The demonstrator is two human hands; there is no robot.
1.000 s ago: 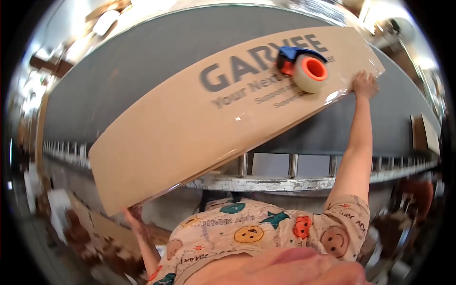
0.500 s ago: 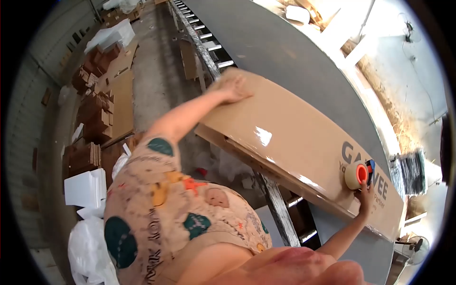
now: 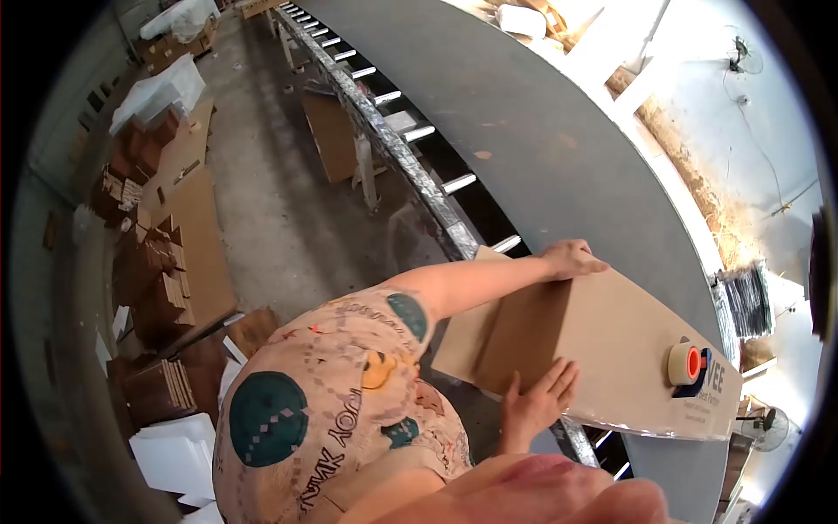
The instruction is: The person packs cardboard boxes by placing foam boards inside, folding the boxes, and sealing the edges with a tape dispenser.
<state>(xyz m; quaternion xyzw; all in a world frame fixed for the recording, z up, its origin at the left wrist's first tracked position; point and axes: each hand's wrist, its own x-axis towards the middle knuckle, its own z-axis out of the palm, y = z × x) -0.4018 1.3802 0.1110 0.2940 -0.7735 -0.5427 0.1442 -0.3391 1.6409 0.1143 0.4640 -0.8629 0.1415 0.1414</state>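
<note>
A long brown cardboard box (image 3: 624, 336) lies on the grey conveyor belt. Its near end is open, with brown flaps (image 3: 467, 342) sticking out to the left. My left hand (image 3: 573, 259) has its fingers bent over the box's far upper corner and grips it there. Against the lower edge of the open end, my right hand (image 3: 543, 402) lies with its fingers stretched out, holding nothing. A tape dispenser (image 3: 688, 367) with a roll of tan tape and a red core sits on top of the box beside the printed lettering, apart from both hands.
The grey belt (image 3: 489, 113) runs up and away, edged by a metal roller rail (image 3: 375, 118). Brown cardboard stacks (image 3: 166, 297) and white foam sheets (image 3: 179, 454) stand on the left. A black bundle (image 3: 746, 301) and a fan (image 3: 770, 421) are at the right.
My right hand has let go of the tape dispenser, now standing on the box, and moved left to the open end. The box now shows its open end; my left hand shifted right and down.
</note>
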